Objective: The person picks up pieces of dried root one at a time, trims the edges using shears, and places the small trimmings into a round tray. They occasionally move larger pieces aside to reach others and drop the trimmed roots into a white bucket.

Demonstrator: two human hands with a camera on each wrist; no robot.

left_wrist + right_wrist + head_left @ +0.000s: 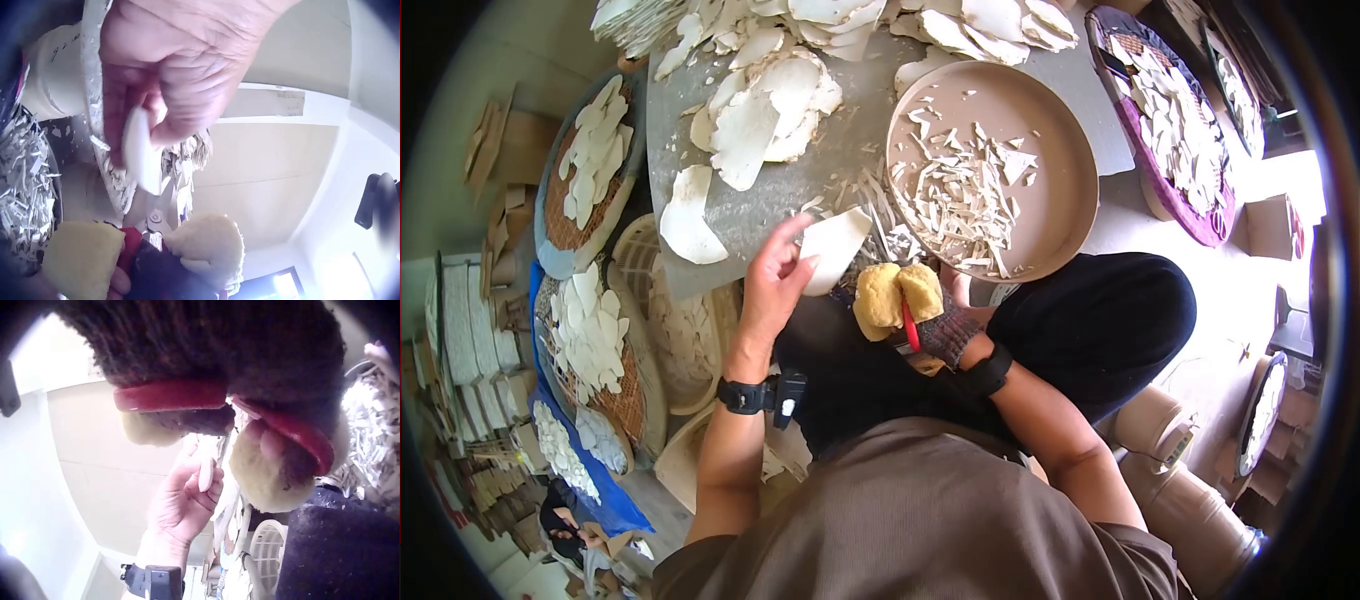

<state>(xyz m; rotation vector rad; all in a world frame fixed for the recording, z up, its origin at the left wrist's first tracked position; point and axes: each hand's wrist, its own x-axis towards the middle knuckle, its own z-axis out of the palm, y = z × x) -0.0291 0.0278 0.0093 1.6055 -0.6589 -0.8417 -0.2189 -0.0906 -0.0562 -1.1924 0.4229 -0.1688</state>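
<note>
My bare left hand [772,285] pinches a flat white slice [837,248] between thumb and fingers over the near edge of the grey table. A dark fingerless glove covers my right hand [950,335], which grips red-handled scissors [910,328]. Yellow foam padding [878,298] bulges around the handles. In the left wrist view, the metal blades of the scissors [154,217] point up toward the lower end of the slice [142,156], which overlaps them. Red handle loops show around the gloved fingers [281,434] in the right wrist view.
A round brown tray [1055,150] with thin white strips stands at the table's right side. Stacked slices [775,105] and one loose slice [690,218] lie on the grey table [668,130]. Woven trays of slices [585,330] flank me on the left, another [1175,120] on the right.
</note>
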